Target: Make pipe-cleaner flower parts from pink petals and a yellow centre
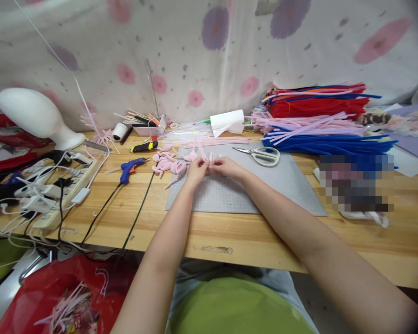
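A flowered cloth [181, 51] is hanging across the whole back, and the wooden tabletop [251, 236] is running out of view at both sides. On its right, a tall stack of pipe cleaners [320, 116] in red, blue and pink is lying lengthwise, with a pixelated patch in front hiding whatever is sitting there. A grey cutting mat [230, 195] is lying at the centre, partly covered by both forearms. At far left a white foam head [38, 116] is resting on its side above a power strip [55, 185] tangled in cables. Scissors [263, 155] are lying on the mat's far edge, and a blue glue gun [130, 168] is lying just left of the mat beside a heap of pink loops [167, 163]. The left hand [197, 170] and right hand [226, 166] are meeting over the mat's far left part, each grip pinching together on a pink stem [209, 160]; the fingertips are hiding most of it, so its shape is hard to make out.
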